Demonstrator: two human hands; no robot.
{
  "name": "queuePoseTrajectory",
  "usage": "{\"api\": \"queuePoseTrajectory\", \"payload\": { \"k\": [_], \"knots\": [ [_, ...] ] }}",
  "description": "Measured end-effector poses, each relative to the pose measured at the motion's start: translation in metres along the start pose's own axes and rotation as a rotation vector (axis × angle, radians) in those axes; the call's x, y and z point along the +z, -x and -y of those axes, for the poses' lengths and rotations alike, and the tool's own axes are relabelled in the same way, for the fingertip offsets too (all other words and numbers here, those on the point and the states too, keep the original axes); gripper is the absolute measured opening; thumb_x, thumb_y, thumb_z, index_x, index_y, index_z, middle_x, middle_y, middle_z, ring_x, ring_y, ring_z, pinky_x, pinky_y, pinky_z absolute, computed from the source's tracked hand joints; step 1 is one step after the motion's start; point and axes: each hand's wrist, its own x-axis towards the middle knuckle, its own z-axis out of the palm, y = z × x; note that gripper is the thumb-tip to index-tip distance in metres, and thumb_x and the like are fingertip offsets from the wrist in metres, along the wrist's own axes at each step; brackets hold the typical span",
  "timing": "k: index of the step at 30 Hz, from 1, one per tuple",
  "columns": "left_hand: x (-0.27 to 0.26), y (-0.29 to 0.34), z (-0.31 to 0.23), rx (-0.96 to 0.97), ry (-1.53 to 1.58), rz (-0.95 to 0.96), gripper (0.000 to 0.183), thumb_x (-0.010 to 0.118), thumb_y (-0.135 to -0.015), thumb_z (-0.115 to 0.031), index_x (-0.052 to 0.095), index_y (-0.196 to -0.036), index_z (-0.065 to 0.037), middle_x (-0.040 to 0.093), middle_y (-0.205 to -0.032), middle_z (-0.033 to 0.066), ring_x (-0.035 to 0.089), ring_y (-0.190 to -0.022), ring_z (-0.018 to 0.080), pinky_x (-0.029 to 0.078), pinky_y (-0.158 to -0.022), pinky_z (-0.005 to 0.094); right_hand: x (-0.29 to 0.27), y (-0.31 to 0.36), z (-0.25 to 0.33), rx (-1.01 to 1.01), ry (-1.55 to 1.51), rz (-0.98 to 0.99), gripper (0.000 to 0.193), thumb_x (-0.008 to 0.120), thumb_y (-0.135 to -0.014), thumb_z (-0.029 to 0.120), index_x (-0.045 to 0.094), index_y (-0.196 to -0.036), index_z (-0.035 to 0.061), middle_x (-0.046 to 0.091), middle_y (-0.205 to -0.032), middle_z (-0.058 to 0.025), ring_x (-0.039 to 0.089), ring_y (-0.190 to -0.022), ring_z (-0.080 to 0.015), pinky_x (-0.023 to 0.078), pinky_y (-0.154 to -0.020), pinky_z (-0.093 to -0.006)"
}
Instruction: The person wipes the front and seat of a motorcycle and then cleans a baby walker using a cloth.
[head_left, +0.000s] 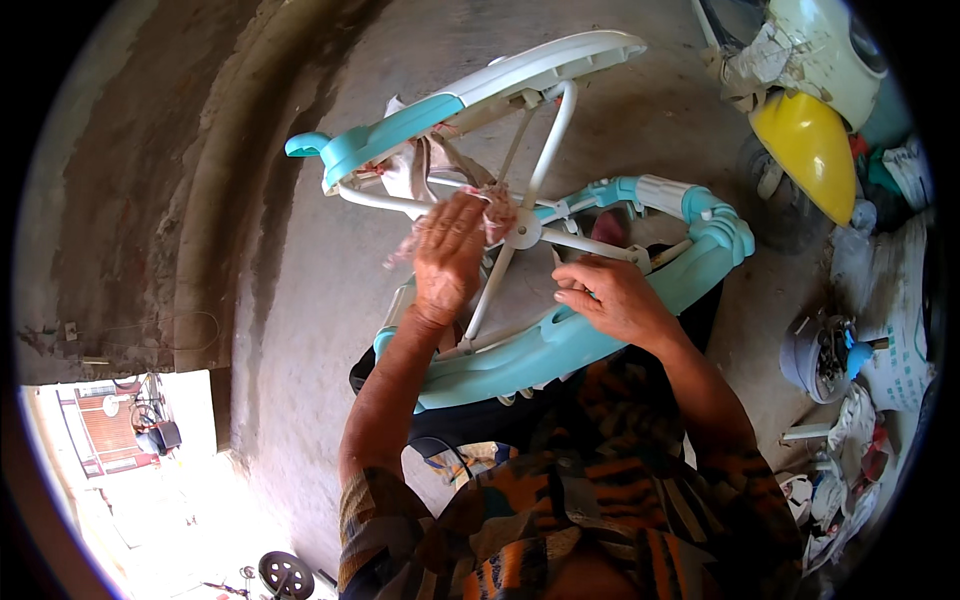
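Observation:
A turquoise and white baby-walker-like frame [520,365] lies over my lap. Its lower ring is nearest me, and a second turquoise and white section [400,130] tilts up beyond it. White crossed tubes join them at a round pivot [523,229]. My left hand [447,255] is closed on a crumpled pinkish rag [496,212], against the tubes left of the pivot. A whitish cloth [408,170] hangs under the raised section. My right hand [620,300] is over the ring's inner edge, fingers curled and thumb near the index finger; what they pinch is too small to make out.
Grey concrete floor [310,330] surrounds the frame. At right are a yellow plastic shell [808,150], a grey bucket [805,365], sacks [895,360] and crumpled bags. A brown wall [110,200] runs along the left, with a bright doorway [130,500] at lower left and a black wheel [285,575] near it.

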Motion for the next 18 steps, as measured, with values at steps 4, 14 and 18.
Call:
{"api": "queuePoseTrajectory", "payload": {
  "k": [4,14,18],
  "knots": [
    [0.004,-0.021,-0.015,-0.097,0.201,-0.019,0.020,0.060,-0.074,0.000,0.065,-0.094,0.000,0.065,-0.106,0.0147,0.061,-0.104,0.0285,0.047,-0.092,0.0408,-0.001,0.000,-0.003,0.000,0.040,0.004,0.018,0.069,-0.080,0.012,0.058,-0.091,0.0017,0.062,-0.076,-0.0115,0.062,-0.071,-0.0293,0.047,-0.063,-0.0381],
    [0.005,-0.099,-0.033,-0.549,0.546,-0.263,0.011,0.060,-0.082,-0.005,0.065,-0.091,-0.001,0.061,-0.074,0.0169,0.060,-0.066,0.0306,0.048,-0.063,0.0373,-0.001,0.001,-0.003,-0.006,0.046,-0.036,0.019,0.067,-0.081,0.019,0.061,-0.091,0.0036,0.062,-0.075,-0.0127,0.062,-0.074,-0.0329,0.048,-0.067,-0.0420],
    [0.053,-0.100,-0.038,-0.591,0.440,0.011,0.016,0.056,-0.087,-0.016,0.061,-0.085,-0.001,0.062,-0.077,0.0231,0.061,-0.069,0.0420,0.048,-0.062,0.0468,-0.005,0.000,-0.001,-0.022,0.076,-0.028,0.018,0.067,-0.081,0.020,0.061,-0.090,0.0045,0.063,-0.077,-0.0119,0.062,-0.075,-0.0332,0.048,-0.067,-0.0427]
  ]
}}
